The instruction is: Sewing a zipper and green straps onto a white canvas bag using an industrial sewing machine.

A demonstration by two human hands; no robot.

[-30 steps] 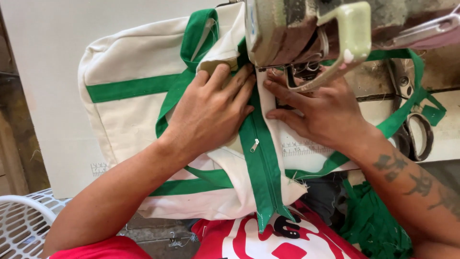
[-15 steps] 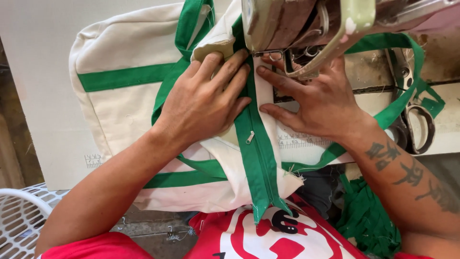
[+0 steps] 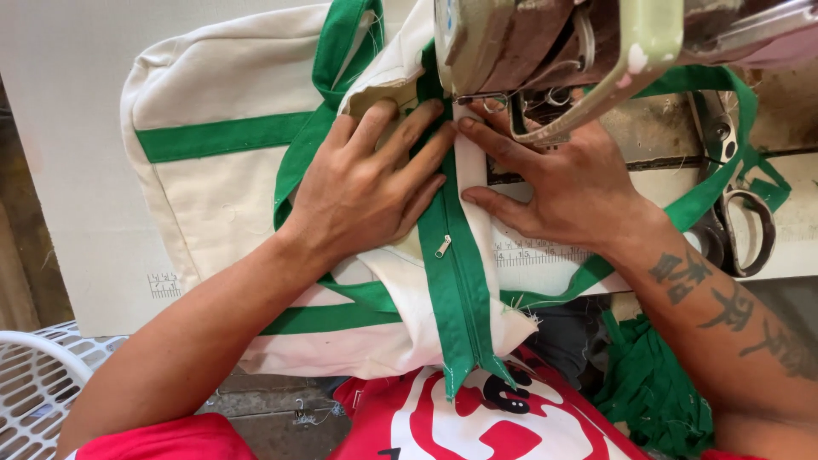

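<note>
My left hand (image 3: 375, 192) and right hand (image 3: 562, 183) have crept closer to the sewing machine head (image 3: 545, 51). Both lie open and flat, pressing the green zipper (image 3: 452, 255) of the cream bag (image 3: 221, 170), so the seam's feeding along.

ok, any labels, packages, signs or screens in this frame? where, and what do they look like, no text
No packages, signs or screens.
Printed ruler scale: on the white table edge just below the right hand; thin dark tick marks in a strip.
Second ruler scale: at the left table edge beside the cream bag; small, dark marks.
Shirt print: bottom centre, red with white and black shapes.
</note>
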